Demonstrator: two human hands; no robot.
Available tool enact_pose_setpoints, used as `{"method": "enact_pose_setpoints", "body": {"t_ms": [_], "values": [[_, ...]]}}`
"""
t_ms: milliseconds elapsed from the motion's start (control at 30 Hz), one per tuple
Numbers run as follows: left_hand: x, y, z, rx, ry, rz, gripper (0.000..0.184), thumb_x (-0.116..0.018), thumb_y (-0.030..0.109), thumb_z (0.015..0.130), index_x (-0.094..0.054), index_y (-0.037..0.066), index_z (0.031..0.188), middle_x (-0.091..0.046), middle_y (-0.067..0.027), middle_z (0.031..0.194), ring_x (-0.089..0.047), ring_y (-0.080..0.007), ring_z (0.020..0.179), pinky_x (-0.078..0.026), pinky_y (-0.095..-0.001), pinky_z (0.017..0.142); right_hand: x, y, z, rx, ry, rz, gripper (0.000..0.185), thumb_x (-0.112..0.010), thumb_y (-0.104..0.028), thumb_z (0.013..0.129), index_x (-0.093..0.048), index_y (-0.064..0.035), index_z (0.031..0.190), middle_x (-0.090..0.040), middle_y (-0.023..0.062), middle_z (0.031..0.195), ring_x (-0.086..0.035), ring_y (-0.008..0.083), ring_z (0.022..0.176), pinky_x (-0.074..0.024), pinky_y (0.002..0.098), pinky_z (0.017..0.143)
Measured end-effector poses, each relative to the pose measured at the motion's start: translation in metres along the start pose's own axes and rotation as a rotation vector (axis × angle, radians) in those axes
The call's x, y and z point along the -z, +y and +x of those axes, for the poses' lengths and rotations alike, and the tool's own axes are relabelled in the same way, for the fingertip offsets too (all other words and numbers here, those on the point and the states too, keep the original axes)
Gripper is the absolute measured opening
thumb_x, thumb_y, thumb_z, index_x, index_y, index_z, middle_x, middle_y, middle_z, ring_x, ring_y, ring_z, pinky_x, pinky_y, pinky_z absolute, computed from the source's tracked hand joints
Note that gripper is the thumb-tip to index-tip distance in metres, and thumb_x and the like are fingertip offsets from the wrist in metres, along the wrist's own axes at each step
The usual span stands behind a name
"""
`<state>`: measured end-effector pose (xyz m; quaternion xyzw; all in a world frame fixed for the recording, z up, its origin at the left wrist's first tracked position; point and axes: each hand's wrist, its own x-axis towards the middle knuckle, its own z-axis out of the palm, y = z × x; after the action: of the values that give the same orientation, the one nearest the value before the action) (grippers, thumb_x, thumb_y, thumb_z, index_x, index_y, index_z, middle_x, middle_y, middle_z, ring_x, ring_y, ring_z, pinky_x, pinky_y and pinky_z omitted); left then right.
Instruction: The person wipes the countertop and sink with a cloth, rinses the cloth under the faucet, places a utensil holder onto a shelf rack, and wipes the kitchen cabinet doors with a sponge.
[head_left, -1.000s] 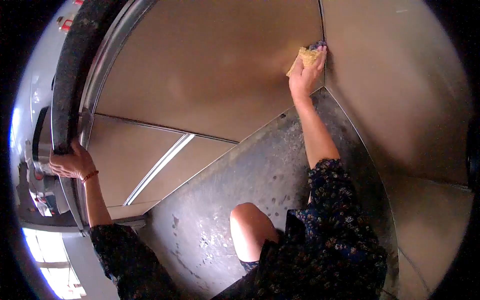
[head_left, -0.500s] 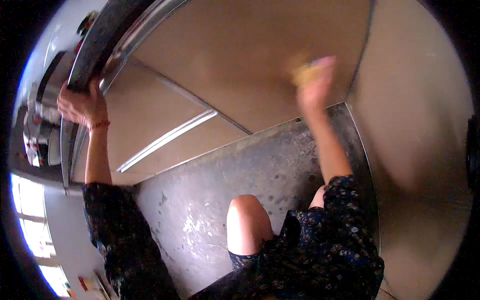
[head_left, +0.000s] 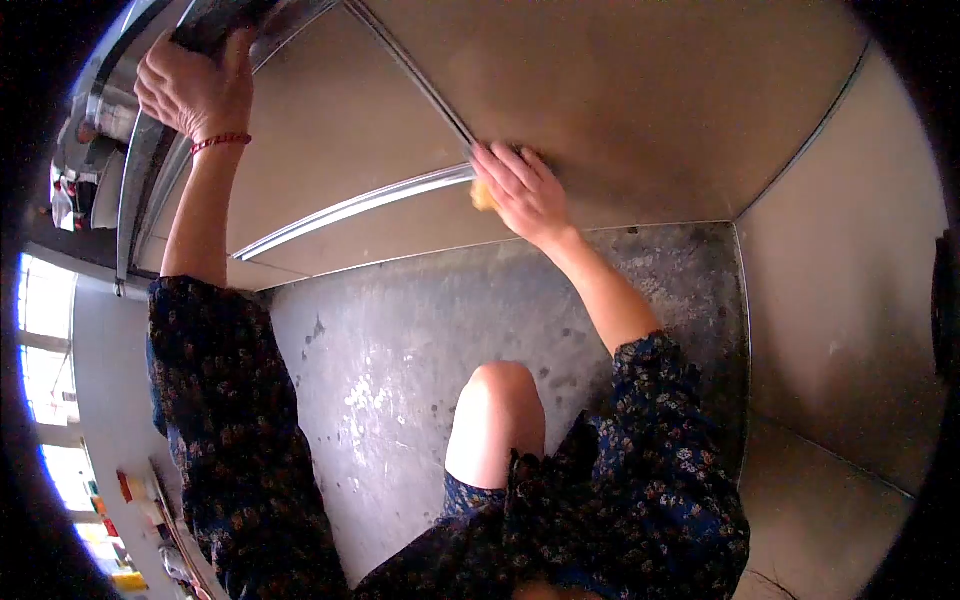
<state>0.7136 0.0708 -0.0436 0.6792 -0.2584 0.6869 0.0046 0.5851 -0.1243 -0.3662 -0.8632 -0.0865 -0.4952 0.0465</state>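
Note:
My right hand (head_left: 528, 200) presses a yellow sponge (head_left: 483, 194), mostly hidden under the palm, against the brown cabinet front (head_left: 620, 90). Its fingers lie at the seam between two panels, by the right end of a shiny metal strip (head_left: 350, 205). Up at the left, my left hand (head_left: 200, 92) is closed over the dark counter edge (head_left: 215, 25), with a red bracelet (head_left: 222, 141) on its wrist.
Below the cabinets lies a grey, spotted floor (head_left: 400, 300), with my bent knee (head_left: 497, 420) over it. Another brown panel (head_left: 840, 230) stands at right angles on the right. Bright windows (head_left: 48, 300) and several blurred items are at the far left.
My right hand has moved left and slightly down with the sponge, from the upper right panel to the seam. My left hand still grips the counter edge; the view has shifted.

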Motion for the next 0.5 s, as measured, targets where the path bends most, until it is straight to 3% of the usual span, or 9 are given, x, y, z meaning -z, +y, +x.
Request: {"method": "enact_pose_setpoints", "body": {"t_ms": [133,167,200,267,300,333,433,500], "values": [[0.002,0.002,0.001,-0.047,0.035,0.009,0.074,-0.074,0.053,0.058,-0.047,0.004,0.108,-0.048,-0.0156,0.104,-0.040,-0.0341,0.107,-0.025,-0.0469,0.095,-0.018,0.031,-0.150,-0.085,-0.519,-0.035,0.050,-0.047,-0.011,0.083,-0.044,-0.0264,0.131,-0.029,-0.0132,0.142,-0.027,0.0110,0.130,-0.0204,0.0332,0.110],[-0.001,0.000,0.003,-0.063,0.048,0.054,0.075,-0.074,0.053,0.058,-0.047,0.003,0.106,-0.049,-0.0156,0.103,-0.040,-0.0343,0.106,-0.026,-0.0469,0.095,-0.008,0.046,-0.155,-0.073,-0.472,-0.139,0.049,-0.045,-0.010,0.085,-0.043,-0.0265,0.131,-0.028,-0.0128,0.142,-0.029,0.0121,0.129,-0.0210,0.0347,0.110],[-0.005,-0.005,0.004,-0.076,0.060,0.097,0.075,-0.074,0.054,0.057,-0.047,0.002,0.105,-0.049,-0.0156,0.102,-0.040,-0.0345,0.105,-0.026,-0.0469,0.094,-0.005,0.066,-0.154,-0.181,-0.425,-0.042,0.048,-0.046,-0.013,0.086,-0.043,-0.0259,0.132,-0.034,-0.0108,0.140,-0.031,0.0160,0.129,-0.0230,0.0364,0.109],[-0.010,-0.014,0.001,-0.083,0.016,0.183,0.078,-0.074,0.056,0.056,-0.047,-0.001,0.101,-0.049,-0.0161,0.099,-0.041,-0.0353,0.104,-0.028,-0.0470,0.091,0.045,0.089,-0.092,-0.414,-0.283,0.173,0.043,-0.049,-0.015,0.086,-0.046,-0.0200,0.129,-0.050,0.0008,0.127,-0.043,0.0289,0.119,-0.0317,0.0416,0.102],[-0.013,-0.017,0.001,-0.074,0.024,0.195,0.079,-0.073,0.058,0.056,-0.047,-0.001,0.102,-0.048,-0.0162,0.099,-0.041,-0.0356,0.105,-0.028,-0.0472,0.093,0.057,0.113,-0.075,-0.090,-0.049,-0.070,0.041,-0.052,-0.009,0.083,-0.049,-0.0121,0.124,-0.049,0.0094,0.127,-0.044,0.0338,0.116,-0.0337,0.0437,0.099],[-0.013,-0.019,0.001,-0.064,0.033,0.212,0.080,-0.073,0.059,0.055,-0.047,-0.001,0.102,-0.048,-0.0164,0.100,-0.040,-0.0358,0.105,-0.027,-0.0473,0.094,0.087,0.120,-0.029,-0.233,0.290,0.142,0.039,-0.055,-0.003,0.078,-0.050,-0.0042,0.117,-0.051,0.0157,0.120,-0.047,0.0355,0.109,-0.0357,0.0440,0.095],[-0.011,-0.014,0.005,-0.087,0.080,0.167,0.082,-0.073,0.060,0.055,-0.047,0.000,0.104,-0.048,-0.0157,0.099,-0.040,-0.0356,0.109,-0.024,-0.0480,0.097,0.129,0.136,0.045,-0.305,0.760,0.009,0.040,-0.053,0.001,0.081,-0.045,0.0004,0.120,-0.044,0.0165,0.122,-0.047,0.0339,0.109,-0.0360,0.0422,0.096],[-0.015,-0.017,0.006,-0.055,0.071,0.129,0.081,-0.072,0.060,0.056,-0.047,0.000,0.104,-0.048,-0.0152,0.100,-0.040,-0.0348,0.107,-0.024,-0.0480,0.097,0.127,0.130,0.064,-0.434,0.824,-0.078,0.053,-0.051,0.006,0.081,-0.036,-0.0009,0.131,-0.028,0.0166,0.134,-0.043,0.0321,0.116,-0.0390,0.0394,0.096]]}}
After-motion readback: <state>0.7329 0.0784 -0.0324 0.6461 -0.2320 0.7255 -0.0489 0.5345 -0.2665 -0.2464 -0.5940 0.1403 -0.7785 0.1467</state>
